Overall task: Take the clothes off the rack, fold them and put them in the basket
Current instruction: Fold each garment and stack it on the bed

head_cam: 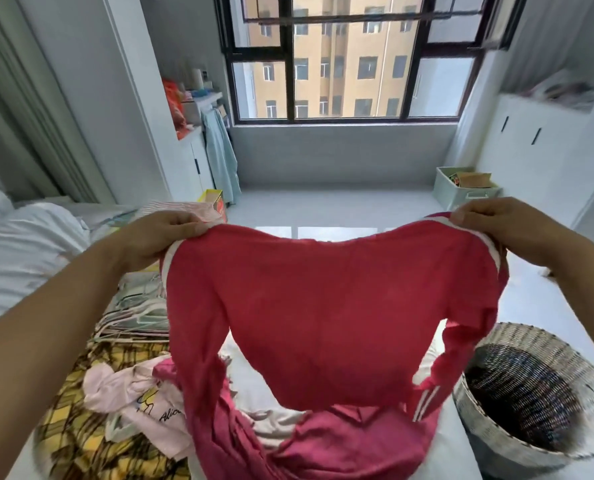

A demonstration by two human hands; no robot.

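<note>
I hold a red long-sleeved top point(326, 313) with white stripes spread out in front of me. My left hand point(157, 240) pinches its left shoulder and my right hand point(496, 226) pinches its right shoulder. Both sleeves hang down, and the hem trails onto the bed. A woven basket point(496, 434) stands on the floor at the lower right, its dark inside showing. Below the top lie a pink garment point(139, 393) with print, a yellow checked cloth point(77, 434) and a darker red piece point(340, 448).
A stack of hangers point(132, 317) lies on the bed beside my left arm. White bedding point(21, 247) fills the left. A pale green box point(461, 188) sits on the floor by the right cabinets. A window is ahead.
</note>
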